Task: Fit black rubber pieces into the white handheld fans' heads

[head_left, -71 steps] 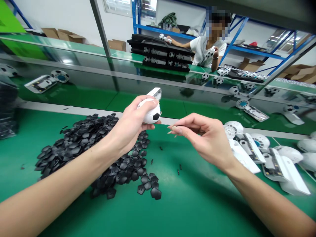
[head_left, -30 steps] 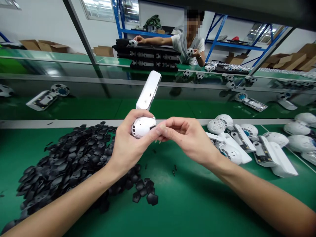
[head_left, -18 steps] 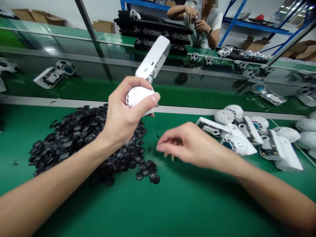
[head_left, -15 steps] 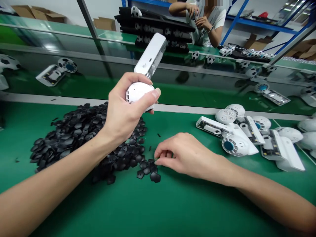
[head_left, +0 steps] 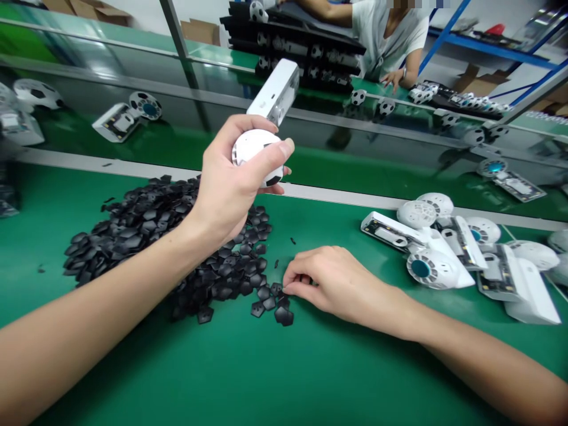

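Green mat: black pieces at right hand fingertips.

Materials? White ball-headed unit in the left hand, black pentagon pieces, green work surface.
White unit: likely moulded plastic, smooth with soft glare.
Black pieces: probably thin plastic or rubber, dull with faint sheen.
Green surface: looks like a matte rubbery belt, no weave visible.

far: co-worker in white shirt beside stacked black trays | right: cluster of white fan units on green mat | far left: open fan unit | far shelf: cardboard boxes
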A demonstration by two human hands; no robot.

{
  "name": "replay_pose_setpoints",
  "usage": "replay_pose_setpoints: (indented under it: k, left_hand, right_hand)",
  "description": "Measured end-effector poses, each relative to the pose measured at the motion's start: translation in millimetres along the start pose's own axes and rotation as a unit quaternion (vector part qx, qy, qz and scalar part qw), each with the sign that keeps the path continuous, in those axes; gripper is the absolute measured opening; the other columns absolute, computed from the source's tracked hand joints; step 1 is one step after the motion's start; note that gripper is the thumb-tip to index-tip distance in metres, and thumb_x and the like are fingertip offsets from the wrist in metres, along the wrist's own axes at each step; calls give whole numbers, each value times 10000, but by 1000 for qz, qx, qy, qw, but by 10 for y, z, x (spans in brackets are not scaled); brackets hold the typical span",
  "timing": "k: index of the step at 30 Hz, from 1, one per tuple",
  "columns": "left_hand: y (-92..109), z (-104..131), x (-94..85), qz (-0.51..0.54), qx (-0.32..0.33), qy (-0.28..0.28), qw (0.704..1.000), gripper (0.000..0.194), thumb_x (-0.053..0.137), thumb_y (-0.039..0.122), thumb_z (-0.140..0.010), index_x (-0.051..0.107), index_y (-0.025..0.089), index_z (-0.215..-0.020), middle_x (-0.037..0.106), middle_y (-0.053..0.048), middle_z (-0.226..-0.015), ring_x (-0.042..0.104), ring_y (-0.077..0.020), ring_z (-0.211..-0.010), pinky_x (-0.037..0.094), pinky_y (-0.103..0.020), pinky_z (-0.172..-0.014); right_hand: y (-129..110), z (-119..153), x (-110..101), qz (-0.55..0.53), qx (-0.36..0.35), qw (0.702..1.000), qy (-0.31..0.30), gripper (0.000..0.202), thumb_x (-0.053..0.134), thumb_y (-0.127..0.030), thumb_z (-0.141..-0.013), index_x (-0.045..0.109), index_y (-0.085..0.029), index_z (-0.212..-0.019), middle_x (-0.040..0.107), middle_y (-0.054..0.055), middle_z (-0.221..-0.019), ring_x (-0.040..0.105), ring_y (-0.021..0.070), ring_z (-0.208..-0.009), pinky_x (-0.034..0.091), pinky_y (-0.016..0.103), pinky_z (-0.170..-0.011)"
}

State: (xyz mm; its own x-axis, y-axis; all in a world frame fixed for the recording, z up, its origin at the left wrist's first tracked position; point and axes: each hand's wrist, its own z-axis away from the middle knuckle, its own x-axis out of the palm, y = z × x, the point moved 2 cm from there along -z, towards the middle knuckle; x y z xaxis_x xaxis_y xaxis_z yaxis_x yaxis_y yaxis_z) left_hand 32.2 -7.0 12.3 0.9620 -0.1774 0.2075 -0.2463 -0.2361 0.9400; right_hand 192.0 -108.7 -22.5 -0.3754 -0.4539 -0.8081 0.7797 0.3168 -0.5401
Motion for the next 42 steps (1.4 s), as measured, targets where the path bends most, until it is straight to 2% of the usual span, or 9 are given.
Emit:
replay_pose_setpoints:
  k: [8,13,17,21,25,32,35,38,42]
  left_hand:
    - [-17,-6,-11,3,-38,8,999,414,945,357,-752,665,235,-1031,747,-51,-1008,748,-192,-793,592,-224,-518]
    - [11,-7,-14,4,-32,10,999,387,921,365,-781,658,227,-1029,753,-56,-1036,753,-194,-793,596,-233,-519]
    - [7,-10,-13,8,-38,20,999,384,913,371,-792,656,228,-1040,744,-42,-983,750,-189,-781,583,-223,-506]
    - [-9,-19,-19,17,-41,25,999,380,914,371,-799,657,226,-1039,745,-32,-974,746,-176,-761,571,-214,-494]
    - [-6,-19,-24,15,-48,28,998,372,911,366,-806,658,222,-1037,749,-33,-983,750,-173,-763,574,-209,-498]
    - [-12,-22,-7,23,-47,17,998,242,845,307,-872,657,220,-996,720,-27,-908,723,-166,-749,579,-200,-484]
    - [-43,-34,-10,4,-3,-7,1000,190,756,368,-960,652,209,-977,707,-41,-873,708,-169,-703,575,-208,-458]
    - [-54,-20,-9,-36,47,-58,997,311,751,502,-981,648,223,-1075,721,-55,-922,707,-175,-683,574,-224,-455]
    - [-52,45,28,-23,11,-138,990,662,759,588,-964,454,319,-1487,750,-60,-961,728,-202,-640,575,-254,-459]
  right_hand:
    - [155,-30,-210,30,56,998,11,92,768,-233,-1014,847,-234,-967,842,15,-960,765,241,-891,426,321,-729]
    - [123,45,-266,108,-11,994,3,94,767,-234,-1029,826,-234,-1102,840,28,-1106,781,261,-979,410,332,-708]
    - [9,80,-191,210,-73,975,-4,90,720,-243,-1065,798,-199,-1053,814,46,-1065,760,245,-935,359,347,-643]
    - [-129,84,-42,312,-104,944,1,126,718,-79,-1000,759,-165,-917,773,59,-922,713,241,-795,319,367,-597]
    - [-261,100,39,364,-117,924,-5,241,627,69,-923,760,-131,-907,750,110,-864,682,243,-735,309,366,-570]
    - [-250,80,-30,341,-34,938,-47,288,618,119,-834,713,-146,-897,725,101,-850,704,260,-774,294,361,-566]
    - [-89,67,-99,262,-30,964,19,232,629,43,-935,734,-156,-995,752,87,-955,716,235,-794,355,341,-599]
    - [37,82,-273,100,-83,981,143,193,610,-78,-1054,772,-181,-1075,791,68,-1031,740,201,-851,488,308,-723]
    - [87,131,-585,-141,-81,936,312,107,749,-174,-1011,794,-202,-918,824,14,-896,752,175,-789,560,287,-754]
